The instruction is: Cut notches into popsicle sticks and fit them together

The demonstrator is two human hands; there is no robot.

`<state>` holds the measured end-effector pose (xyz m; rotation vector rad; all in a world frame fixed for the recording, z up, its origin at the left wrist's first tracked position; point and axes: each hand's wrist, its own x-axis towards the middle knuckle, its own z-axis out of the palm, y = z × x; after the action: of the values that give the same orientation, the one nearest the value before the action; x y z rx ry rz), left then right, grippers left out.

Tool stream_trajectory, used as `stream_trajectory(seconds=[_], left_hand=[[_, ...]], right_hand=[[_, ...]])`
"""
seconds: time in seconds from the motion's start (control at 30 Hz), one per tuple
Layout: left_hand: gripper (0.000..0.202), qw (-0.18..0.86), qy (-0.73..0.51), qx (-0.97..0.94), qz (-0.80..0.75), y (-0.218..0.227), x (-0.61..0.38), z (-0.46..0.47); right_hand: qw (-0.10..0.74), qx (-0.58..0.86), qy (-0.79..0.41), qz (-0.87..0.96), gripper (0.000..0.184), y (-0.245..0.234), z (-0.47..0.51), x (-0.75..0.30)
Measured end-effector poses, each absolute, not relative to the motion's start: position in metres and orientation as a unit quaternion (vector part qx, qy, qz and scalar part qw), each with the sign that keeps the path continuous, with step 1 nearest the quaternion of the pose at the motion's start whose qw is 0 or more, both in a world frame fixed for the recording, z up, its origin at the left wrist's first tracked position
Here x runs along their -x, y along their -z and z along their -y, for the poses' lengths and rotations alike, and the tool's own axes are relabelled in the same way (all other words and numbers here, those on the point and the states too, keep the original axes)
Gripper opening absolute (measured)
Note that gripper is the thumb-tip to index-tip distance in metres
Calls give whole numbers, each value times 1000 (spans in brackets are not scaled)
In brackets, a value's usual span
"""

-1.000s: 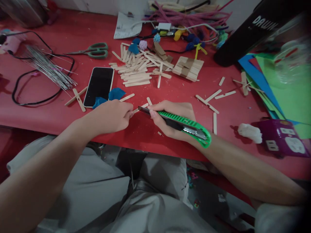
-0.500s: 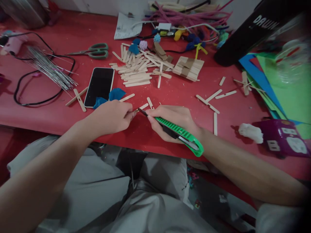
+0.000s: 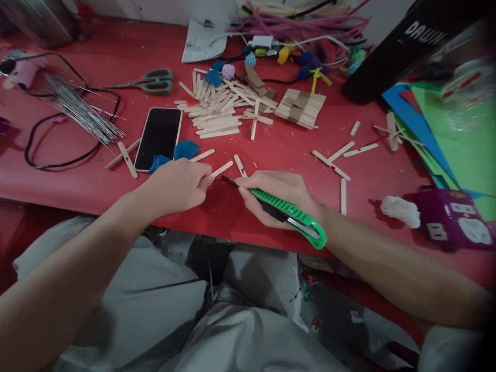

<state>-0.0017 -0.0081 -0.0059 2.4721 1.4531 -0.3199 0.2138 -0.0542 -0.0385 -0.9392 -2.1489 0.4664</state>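
Observation:
My left hand (image 3: 182, 183) pinches a wooden craft stick (image 3: 222, 169) near the front edge of the red table (image 3: 127, 194). The stick's free end points right and away from me. Closed round a green box cutter (image 3: 284, 209), my right hand (image 3: 279, 194) holds its dark blade just right of the stick, with a small gap showing between them. Behind the blade lies a notched craft stick (image 3: 240, 165). Another craft stick (image 3: 203, 155) lies past my left hand, next to blue scraps (image 3: 186, 150) by a phone (image 3: 159, 137).
A pile of craft sticks (image 3: 217, 111) and a joined stick panel (image 3: 301, 107) lie further back. Scissors (image 3: 155, 81) and metal wires (image 3: 83, 108) are to the left. A black bottle (image 3: 383, 64), coloured paper (image 3: 453, 139) and a purple object (image 3: 451, 219) stand right.
The box cutter's blade has come away from the held stick, shifting slightly right. The stick in my left hand now shows more of its length.

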Motion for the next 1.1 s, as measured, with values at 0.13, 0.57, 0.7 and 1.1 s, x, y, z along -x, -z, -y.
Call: stream_trajectory(seconds=[0.13, 0.57, 0.7, 1.1], left_hand=[[26, 139, 104, -852, -494, 6, 4, 7], [27, 169, 92, -846, -498, 8, 4, 3], [25, 178, 90, -841, -502, 8, 4, 3], [25, 177, 88, -845, -497, 9, 4, 3]], right_hand=[[413, 307, -126, 848, 16, 35, 53, -210], [428, 356, -153, 816, 15, 34, 56, -204], [425, 343, -146, 825, 15, 34, 54, -204], [416, 320, -134, 840, 14, 32, 51, -205]])
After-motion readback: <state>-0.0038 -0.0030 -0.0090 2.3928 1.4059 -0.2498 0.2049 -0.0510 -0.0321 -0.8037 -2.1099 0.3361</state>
